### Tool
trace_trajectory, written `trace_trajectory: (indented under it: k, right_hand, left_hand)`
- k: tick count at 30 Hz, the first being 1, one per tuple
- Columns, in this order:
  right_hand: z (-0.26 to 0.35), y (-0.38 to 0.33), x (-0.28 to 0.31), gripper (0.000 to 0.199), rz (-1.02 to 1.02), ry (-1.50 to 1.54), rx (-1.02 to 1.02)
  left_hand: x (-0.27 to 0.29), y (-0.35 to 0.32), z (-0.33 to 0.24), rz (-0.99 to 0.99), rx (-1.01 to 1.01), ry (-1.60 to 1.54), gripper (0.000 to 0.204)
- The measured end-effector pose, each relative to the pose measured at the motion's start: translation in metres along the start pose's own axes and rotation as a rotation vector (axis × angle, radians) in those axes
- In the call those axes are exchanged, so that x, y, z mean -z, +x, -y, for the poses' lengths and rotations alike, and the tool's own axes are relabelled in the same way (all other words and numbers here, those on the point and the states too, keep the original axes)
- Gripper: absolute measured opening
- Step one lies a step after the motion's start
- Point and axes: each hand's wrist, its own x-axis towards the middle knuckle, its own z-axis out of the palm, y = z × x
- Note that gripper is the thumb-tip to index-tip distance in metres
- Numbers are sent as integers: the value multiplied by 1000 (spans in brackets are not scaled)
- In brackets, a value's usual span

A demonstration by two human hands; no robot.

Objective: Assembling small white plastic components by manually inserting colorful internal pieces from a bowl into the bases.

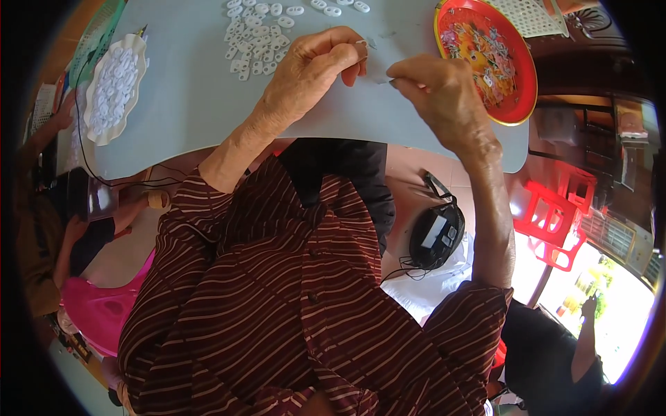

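Note:
My left hand (316, 66) is raised over the grey-blue table (194, 104), thumb and forefinger closed on a small white plastic piece (361, 43) that is mostly hidden. To its right, my right hand (444, 90) is closed in a pinch. Something tiny shows at its fingertips, too small to name. The two hands are apart. Beyond my left hand lie many loose white oval pieces (258, 43) with two holes each. Close to my right hand stands a round red tray (522, 104) with a floral pattern and small metallic bits scattered in it.
A white scalloped dish (142, 66) heaped with white pieces stands at the left, near a green basket (97, 35). A white perforated basket (534, 17) is at the far right. Other people sit and stand nearby. A black bag (437, 236) lies below the table; red stools (548, 215) stand right.

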Motion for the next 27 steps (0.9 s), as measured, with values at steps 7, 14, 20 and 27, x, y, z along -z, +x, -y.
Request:
trace_trajectory:
  k: [7, 14, 20, 27]
  right_hand:
    - [10, 7, -19, 5, 194, -462, 144]
    - [1, 14, -23, 6, 178, -504, 66]
    - [-8, -3, -32, 13, -173, 528, -333]
    - [-12, -10, -46, 9, -303, 1050, -402]
  left_hand:
    - [-1, 0, 4, 6, -15, -63, 20]
    - [3, 3, 5, 29, 13, 23, 21]
    - [-1, 1, 1, 48, 61, -100, 21]
    - [-7, 0, 3, 71, 19, -26, 25]
